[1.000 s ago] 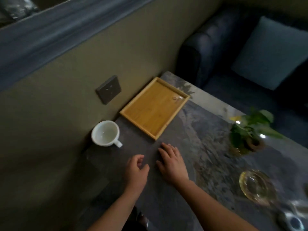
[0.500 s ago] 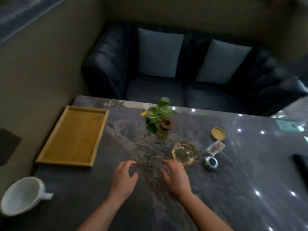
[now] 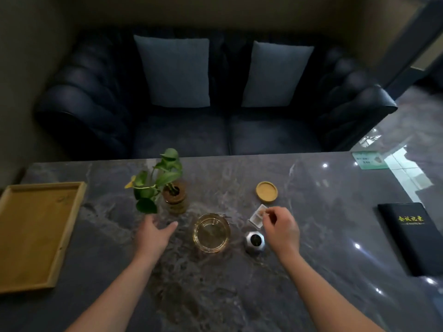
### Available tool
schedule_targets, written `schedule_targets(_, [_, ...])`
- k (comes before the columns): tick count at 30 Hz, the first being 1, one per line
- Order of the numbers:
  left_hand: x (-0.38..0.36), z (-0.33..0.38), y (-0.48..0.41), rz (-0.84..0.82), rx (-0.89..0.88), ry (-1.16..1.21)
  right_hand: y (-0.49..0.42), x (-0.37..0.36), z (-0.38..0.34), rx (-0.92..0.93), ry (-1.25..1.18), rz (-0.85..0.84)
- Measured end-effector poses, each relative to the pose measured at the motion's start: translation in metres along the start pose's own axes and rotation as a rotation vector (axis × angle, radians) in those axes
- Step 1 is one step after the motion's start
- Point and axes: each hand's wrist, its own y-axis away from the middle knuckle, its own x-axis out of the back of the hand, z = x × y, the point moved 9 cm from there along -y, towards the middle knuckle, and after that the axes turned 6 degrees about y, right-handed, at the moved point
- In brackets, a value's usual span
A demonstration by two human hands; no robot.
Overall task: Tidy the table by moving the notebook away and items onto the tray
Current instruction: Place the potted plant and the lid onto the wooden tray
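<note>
Both hands have spread: right hand [image 3: 280, 227] fingers now pinch the small packet [image 3: 257, 216]; left hand [image 3: 153, 232], fingers apart, hovers beside the plant jar [image 3: 175, 198].

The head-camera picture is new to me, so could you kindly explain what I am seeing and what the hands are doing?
There is no machine here: a person wears a camera on the head, looking down at their own two bare hands over a dark stone table. At the left edge lies an empty wooden tray. In the middle stand a small plant in a jar, a glass bowl, a small metal pot, a round wooden lid and a small clear packet. A black notebook lies on the right. The left hand hovers open near the plant; the right hand pinches at the packet. Behind is a dark sofa.
</note>
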Motion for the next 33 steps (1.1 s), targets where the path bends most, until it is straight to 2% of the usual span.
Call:
schedule_targets(3, [-0.012,0.010,-0.015,0.060,0.015,-0.016,-0.031,0.009,0.014,-0.030,-0.032,0.047])
schedule_targets(5, [-0.017,0.014,-0.019,0.095,0.038,0.019,-0.052,0.005,0.021,-0.049,-0.020,0.010])
schedule_targets(12, [-0.037,0.012,-0.028,0.163,0.078,0.160,-0.121,-0.049,0.039,-0.025,0.202,-0.388])
schedule_targets(15, [-0.040,0.014,-0.029,0.215,0.070,0.174,-0.134,-0.064,0.038,0.064,0.306,-0.467])
schedule_targets(21, [-0.039,0.020,-0.038,0.256,0.058,0.154,-0.138,-0.071,0.032,0.210,0.433,-0.434])
schedule_targets(28, [-0.034,0.017,-0.040,0.218,0.083,0.182,-0.137,-0.059,0.018,0.184,0.338,-0.391])
schedule_targets(33, [-0.017,0.014,-0.027,0.203,0.033,0.210,-0.126,-0.042,-0.020,0.243,0.259,-0.308])
